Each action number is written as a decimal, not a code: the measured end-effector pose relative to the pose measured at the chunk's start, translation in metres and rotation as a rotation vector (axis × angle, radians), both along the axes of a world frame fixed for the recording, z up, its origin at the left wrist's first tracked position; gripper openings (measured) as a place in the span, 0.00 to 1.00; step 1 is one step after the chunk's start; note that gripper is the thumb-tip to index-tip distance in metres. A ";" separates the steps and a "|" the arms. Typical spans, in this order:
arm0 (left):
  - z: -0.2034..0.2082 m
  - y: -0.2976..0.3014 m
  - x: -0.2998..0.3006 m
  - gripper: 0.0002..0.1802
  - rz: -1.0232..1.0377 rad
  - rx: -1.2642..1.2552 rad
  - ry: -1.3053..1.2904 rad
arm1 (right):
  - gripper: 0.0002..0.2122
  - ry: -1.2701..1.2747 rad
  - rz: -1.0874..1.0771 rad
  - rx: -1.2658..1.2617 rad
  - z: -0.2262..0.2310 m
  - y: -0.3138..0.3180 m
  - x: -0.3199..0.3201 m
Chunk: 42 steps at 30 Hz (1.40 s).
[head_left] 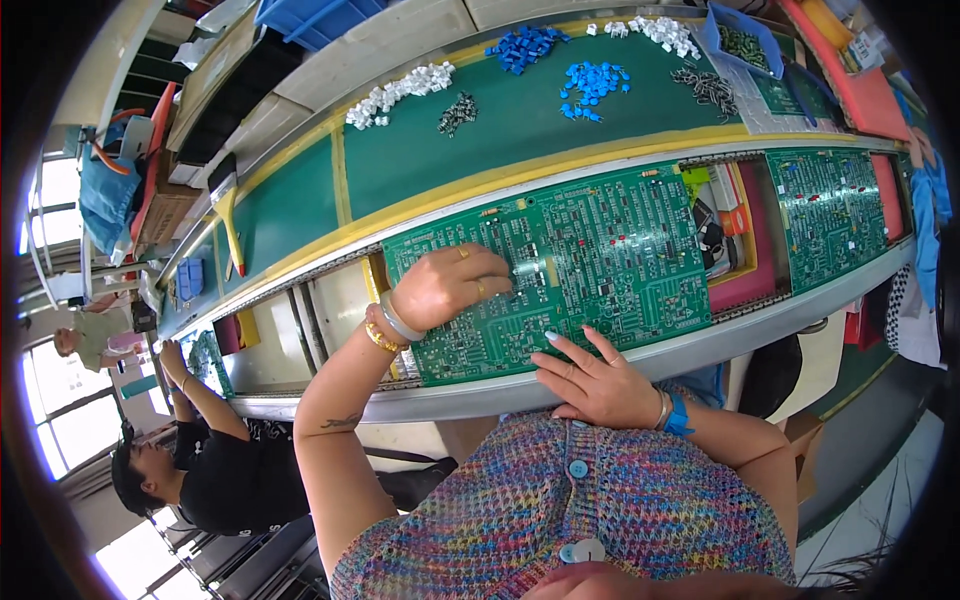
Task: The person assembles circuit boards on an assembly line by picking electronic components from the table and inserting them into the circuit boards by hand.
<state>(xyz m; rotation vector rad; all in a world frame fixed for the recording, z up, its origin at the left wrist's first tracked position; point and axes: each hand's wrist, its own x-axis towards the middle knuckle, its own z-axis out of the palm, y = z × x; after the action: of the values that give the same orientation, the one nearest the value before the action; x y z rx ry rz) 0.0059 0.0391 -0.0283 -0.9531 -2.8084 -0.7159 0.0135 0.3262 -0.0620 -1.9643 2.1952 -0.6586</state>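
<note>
A large green circuit board (620,250), dotted with small parts, lies across the rails in front of me. Over its left half, my left hand (450,287) is closed with the fingers bent down to the board's surface; whatever the fingertips may pinch is hidden beneath them. My right hand (597,385) rests by the board's near edge, fingers spread and holding nothing. It wears a blue wrist strap (679,414).
Behind the rails, a green bench carries piles of white connectors (400,92), blue blocks (525,47), blue disc parts (595,88) and dark small parts (705,90). Another board (830,210) sits right. A brush (227,215) lies left; a co-worker (215,470) handles a board there.
</note>
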 end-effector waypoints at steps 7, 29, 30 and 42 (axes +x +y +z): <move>-0.005 -0.001 -0.005 0.14 -0.068 -0.054 0.075 | 0.26 -0.023 0.005 0.007 -0.001 -0.001 -0.004; -0.007 -0.003 -0.017 0.13 -0.279 -0.132 0.235 | 0.23 -0.060 -0.011 0.011 -0.002 -0.001 -0.005; -0.006 -0.002 -0.019 0.12 -0.309 -0.139 0.243 | 0.23 -0.071 -0.009 0.002 -0.003 0.000 -0.004; -0.002 -0.004 -0.034 0.12 -0.401 -0.127 0.170 | 0.21 -0.089 -0.024 -0.043 -0.006 -0.001 -0.004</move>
<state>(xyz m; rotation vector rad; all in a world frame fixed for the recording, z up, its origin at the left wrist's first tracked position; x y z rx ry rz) -0.0280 0.0348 -0.0303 -1.5471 -2.5644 -0.4649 0.0094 0.3254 -0.0681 -1.8925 2.1728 -0.7873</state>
